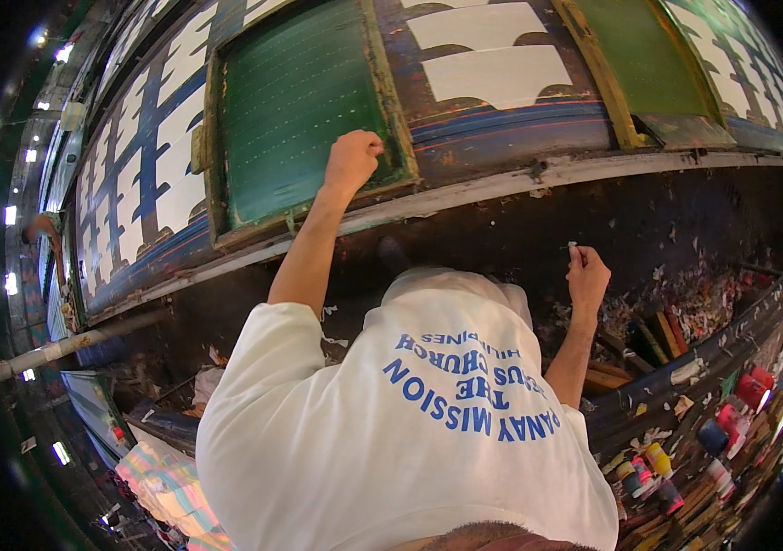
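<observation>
My left hand (354,161) is raised over the right part of a green mesh screen (295,101) in a worn wooden frame (214,147), and its fingers are curled closed. Whether anything is inside them is hidden. Lower and to the right, my right hand (587,275) hovers over the dark gap in front of the table. Its fingertips pinch a small white scrap (572,245), possibly paper or cloth. The framed screen lies on a long blue table (511,129) among rows of white cut pieces (499,77).
A second framed green screen (644,60) lies farther right. A pale rail (501,188) runs along the table's near edge. Scraps and wooden strips (658,335) litter the low right side, beside paint-stained containers (713,436). Patterned cloth (171,487) sits at lower left.
</observation>
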Demonstrator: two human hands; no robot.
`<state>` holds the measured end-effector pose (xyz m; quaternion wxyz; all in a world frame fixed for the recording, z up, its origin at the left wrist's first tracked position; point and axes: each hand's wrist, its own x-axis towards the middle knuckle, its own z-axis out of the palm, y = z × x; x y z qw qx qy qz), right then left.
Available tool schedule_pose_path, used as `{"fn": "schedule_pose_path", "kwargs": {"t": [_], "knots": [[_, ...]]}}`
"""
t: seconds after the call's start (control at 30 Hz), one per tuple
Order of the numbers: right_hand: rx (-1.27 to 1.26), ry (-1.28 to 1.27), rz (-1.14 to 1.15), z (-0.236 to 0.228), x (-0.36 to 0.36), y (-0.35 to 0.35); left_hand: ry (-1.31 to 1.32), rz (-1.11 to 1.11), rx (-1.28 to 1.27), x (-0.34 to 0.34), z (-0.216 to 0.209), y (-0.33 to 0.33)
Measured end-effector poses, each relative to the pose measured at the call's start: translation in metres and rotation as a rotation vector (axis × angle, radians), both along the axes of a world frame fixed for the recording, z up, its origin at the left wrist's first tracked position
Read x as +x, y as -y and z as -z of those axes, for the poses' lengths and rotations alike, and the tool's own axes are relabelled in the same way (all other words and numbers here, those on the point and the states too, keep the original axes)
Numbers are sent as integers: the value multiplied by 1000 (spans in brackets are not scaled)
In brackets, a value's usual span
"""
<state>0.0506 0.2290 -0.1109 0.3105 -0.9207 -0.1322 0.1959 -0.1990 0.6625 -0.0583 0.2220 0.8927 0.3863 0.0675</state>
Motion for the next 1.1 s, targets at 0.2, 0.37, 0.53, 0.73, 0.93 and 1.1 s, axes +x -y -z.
{"fn": "schedule_pose_path", "kwargs": {"t": [0.2,0.37,0.53,0.73,0.93,1.1], "knots": [[128,82,-193,-25,17,16,570,162,-351,73,-38,134],[121,60,-121,-52,31,18,342,773,-372,155,-6,251],[344,416,-100,-52,43,34,-32,751,-525,204,29,300],[340,125,18,3,36,46,-71,253,-1857,291,35,319],[258,165,246,-6,92,79,2,377,-1635,347,28,319],[457,490,-76,-4,131,47,13,384,-1763,390,-3,334]]}}
